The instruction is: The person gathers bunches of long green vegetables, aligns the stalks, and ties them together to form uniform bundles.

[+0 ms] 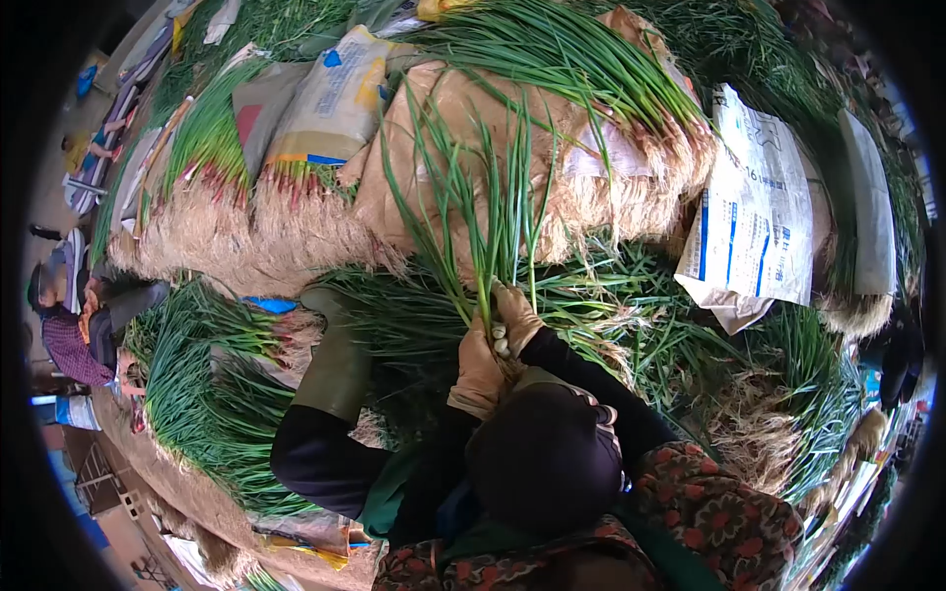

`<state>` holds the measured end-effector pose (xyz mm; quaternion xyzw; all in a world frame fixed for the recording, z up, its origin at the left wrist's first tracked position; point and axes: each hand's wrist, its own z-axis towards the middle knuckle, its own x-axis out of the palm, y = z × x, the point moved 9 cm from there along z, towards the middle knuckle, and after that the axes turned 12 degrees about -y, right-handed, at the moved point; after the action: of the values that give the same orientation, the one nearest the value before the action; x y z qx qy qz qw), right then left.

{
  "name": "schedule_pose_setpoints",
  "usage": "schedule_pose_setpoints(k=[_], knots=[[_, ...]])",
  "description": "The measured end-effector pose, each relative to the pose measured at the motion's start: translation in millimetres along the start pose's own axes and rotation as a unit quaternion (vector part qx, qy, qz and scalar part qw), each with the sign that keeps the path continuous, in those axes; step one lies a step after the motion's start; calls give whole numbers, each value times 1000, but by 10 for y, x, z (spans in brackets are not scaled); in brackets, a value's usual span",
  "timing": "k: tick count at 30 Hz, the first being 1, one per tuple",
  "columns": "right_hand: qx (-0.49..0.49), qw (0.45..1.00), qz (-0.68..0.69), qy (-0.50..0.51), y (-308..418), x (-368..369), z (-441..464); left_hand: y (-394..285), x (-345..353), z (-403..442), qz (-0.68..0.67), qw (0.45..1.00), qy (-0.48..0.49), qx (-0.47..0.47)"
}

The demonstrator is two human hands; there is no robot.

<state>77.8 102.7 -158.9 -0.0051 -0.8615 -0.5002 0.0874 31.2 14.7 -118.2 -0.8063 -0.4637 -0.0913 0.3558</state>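
Note:
A small bunch of green onions (480, 231) stands in front of me, its long leaves fanning up and outward. My gloved left hand (477, 372) is closed around its lower stems. Right beside it, my gloved right hand (516, 317) has its fingers curled on the same bunch near the base. White bulb ends (501, 341) show between the two hands. Most of the roots are hidden by the hands and the dark cap below. Loose green onions (631, 305) lie beneath and to the right of my hands.
Stacked green onions (631, 148) with hanging roots rise ahead, partly covered by brown sacking (434, 138) and a printed white sack (759, 217). More bundles (227, 414) lie at left. A boot (335, 364) rests left of my hands. Another person (84, 325) sits at far left.

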Motion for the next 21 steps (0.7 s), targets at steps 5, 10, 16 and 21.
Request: schedule_pose_setpoints(k=[5,10,16,21], knots=[[-11,992,116,-41,143,66,-85,-193,282,-205,-73,996,-29,-40],[224,884,409,-25,191,-3,-183,-84,194,-202,-114,986,-51,-108],[-96,990,77,65,927,-203,96,-368,-62,-73,231,953,-88,177],[-282,850,-444,-25,1012,280,-93,-401,3,-130,307,921,-97,221]])
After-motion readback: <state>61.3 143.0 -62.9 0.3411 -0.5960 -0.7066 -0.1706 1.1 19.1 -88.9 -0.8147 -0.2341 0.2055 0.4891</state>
